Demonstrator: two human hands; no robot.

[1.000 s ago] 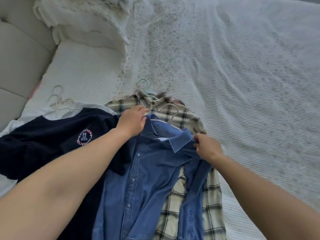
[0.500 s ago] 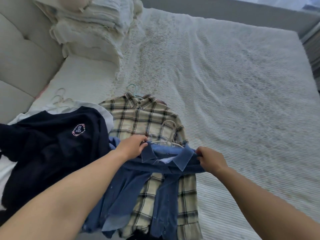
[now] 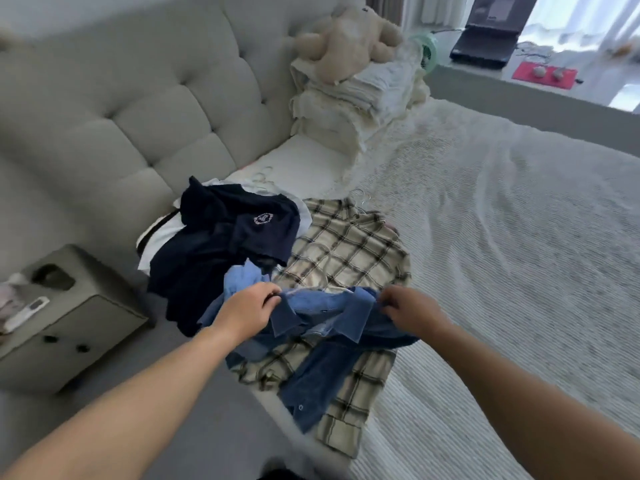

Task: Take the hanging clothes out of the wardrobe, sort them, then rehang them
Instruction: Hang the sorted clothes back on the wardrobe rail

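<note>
A blue denim shirt (image 3: 322, 344) hangs between my hands above the bed's near corner. My left hand (image 3: 247, 311) grips its left shoulder by the collar. My right hand (image 3: 410, 311) grips the right shoulder. Under it lies a beige plaid shirt (image 3: 349, 254) spread flat, with a pale hanger hook (image 3: 362, 197) at its collar. To the left a navy T-shirt (image 3: 225, 247) with a round chest logo lies over white clothes (image 3: 156, 240). More pale hangers (image 3: 261, 178) sit behind the navy shirt.
The white ribbed bedspread (image 3: 502, 254) stretches to the right. A stack of folded cream blankets (image 3: 349, 109) with a plush bear (image 3: 346, 36) stands by the tufted grey headboard (image 3: 138, 109). A grey nightstand (image 3: 62, 323) with a remote stands at the left.
I have lifted the denim shirt toward me and off the plaid shirt, both hands keeping their hold on its shoulders. My view has pulled back and up, showing headboard and nightstand.
</note>
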